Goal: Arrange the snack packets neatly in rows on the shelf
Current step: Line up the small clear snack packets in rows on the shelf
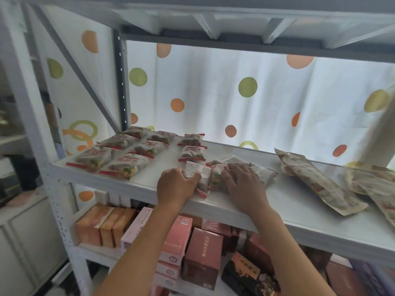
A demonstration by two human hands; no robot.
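Observation:
Small white snack packets with red ends (pixel 119 150) lie in tidy rows at the left of the white shelf (pixel 299 212); two more (pixel 191 150) form a third row beside them. My left hand (pixel 176 185) grips one small packet (pixel 197 174), back side up, near the shelf's front edge. My right hand (pixel 241 184) lies flat on a loose pile of packets (pixel 263 173) just right of it. Long brown packets (pixel 316 180) lie scattered at the right.
A dotted white curtain (pixel 248 86) hangs behind the shelf. A metal upright (pixel 123 82) and a diagonal brace stand at the left. The upper shelf (pixel 235 22) hangs low overhead. Pink, orange and dark boxes (pixel 203 253) fill the shelf below.

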